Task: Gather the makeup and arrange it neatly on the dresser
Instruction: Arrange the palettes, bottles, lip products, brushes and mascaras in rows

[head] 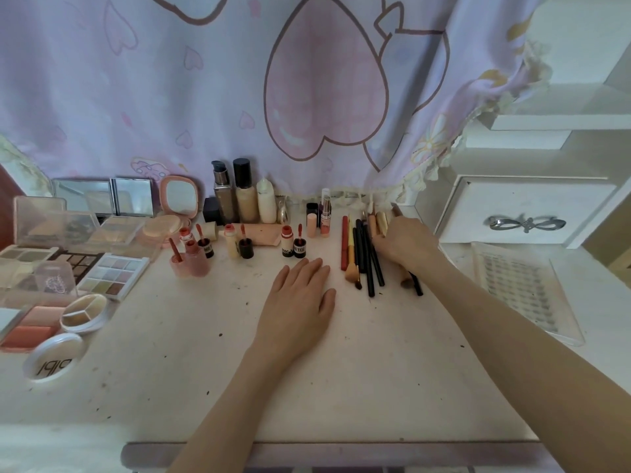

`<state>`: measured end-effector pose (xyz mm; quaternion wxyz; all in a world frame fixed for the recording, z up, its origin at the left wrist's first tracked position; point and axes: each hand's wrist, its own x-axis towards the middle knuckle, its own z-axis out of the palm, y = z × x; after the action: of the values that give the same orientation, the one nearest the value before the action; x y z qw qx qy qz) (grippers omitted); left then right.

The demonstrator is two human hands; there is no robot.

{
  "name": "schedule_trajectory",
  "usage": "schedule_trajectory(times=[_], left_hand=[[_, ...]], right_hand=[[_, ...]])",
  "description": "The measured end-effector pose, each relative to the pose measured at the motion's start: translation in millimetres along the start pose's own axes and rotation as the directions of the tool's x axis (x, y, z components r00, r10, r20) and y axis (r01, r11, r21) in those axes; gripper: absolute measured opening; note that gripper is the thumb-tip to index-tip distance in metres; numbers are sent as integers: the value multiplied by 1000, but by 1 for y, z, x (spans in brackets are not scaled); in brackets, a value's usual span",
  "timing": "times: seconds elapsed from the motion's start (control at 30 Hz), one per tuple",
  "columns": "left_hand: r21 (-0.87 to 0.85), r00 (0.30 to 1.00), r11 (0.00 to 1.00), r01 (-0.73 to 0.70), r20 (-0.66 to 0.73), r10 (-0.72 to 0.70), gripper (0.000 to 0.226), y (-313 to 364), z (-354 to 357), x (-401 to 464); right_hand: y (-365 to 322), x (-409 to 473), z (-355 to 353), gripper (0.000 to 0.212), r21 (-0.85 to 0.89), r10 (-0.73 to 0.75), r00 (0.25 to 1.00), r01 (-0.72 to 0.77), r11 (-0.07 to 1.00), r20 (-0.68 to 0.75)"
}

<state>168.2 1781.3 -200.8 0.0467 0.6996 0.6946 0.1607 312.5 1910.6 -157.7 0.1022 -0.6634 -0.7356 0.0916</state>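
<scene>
Black pencils (367,257) and brushes (351,268) lie in a row on the bench (375,353). The right hand (404,244) covers the row's right end, grip unclear; the left hand (297,302) rests flat and empty. A careless nudge could roll pencils or topple the uncapped lip tints (293,245) nearby.

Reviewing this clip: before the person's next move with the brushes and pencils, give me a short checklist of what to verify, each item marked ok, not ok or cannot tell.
1. Right hand is on the brush and pencil row: ok, its fingers rest on the row's right end.
2. Right hand's grip on a brush: cannot tell, the fingertips are hidden.
3. Left hand free: ok, it lies flat on the dresser top, holding nothing.
4. Row lies parallel: not ok, the right-hand pieces splay outward.
5. Lip tint bottles upright, clear of the hands: ok.
6. Palettes grouped at left: ok, though overlapping.
</scene>
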Motion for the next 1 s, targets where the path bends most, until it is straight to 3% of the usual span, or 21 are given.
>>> schedule_trajectory(times=[0.17, 0.3, 0.47, 0.57, 0.67, 0.77, 0.9, 1.0], left_hand=[[-55, 999, 998, -21, -27, 19, 47, -3, 0, 0], [-183, 992, 981, -57, -122, 35, 40, -4, -2, -5], [-451, 959, 888, -87, -280, -48, 48, 0, -8, -12], [-393, 925, 887, -242, -369, 89, 54, 2, -6, -13], [-241, 891, 917, -316, -407, 200, 40, 6, -2, -13], [-99, 861, 945, -313, -450, 238, 28, 9, 1, -13], [-75, 879, 956, -283, -419, 227, 31, 19, -1, -12], [-60, 901, 961, -272, -366, 232, 30, 23, -4, -8]], right_hand=[[4, -9, -15, 48, 106, 1, 996, 9, 994, -93], [6, -28, -32, 38, 354, 25, 993, 18, 935, -118], [13, -68, -33, 17, 755, -46, 994, -48, 654, 103], [16, -86, -31, 17, 835, -153, 971, -74, 545, 186], [12, -100, -25, 21, 860, -234, 945, -82, 504, 228], [5, -107, -18, 26, 890, -252, 943, -87, 447, 219], [4, -106, -12, 29, 932, -173, 966, -124, 340, 192], [6, -106, -10, 21, 933, -199, 970, -60, 355, 138]])
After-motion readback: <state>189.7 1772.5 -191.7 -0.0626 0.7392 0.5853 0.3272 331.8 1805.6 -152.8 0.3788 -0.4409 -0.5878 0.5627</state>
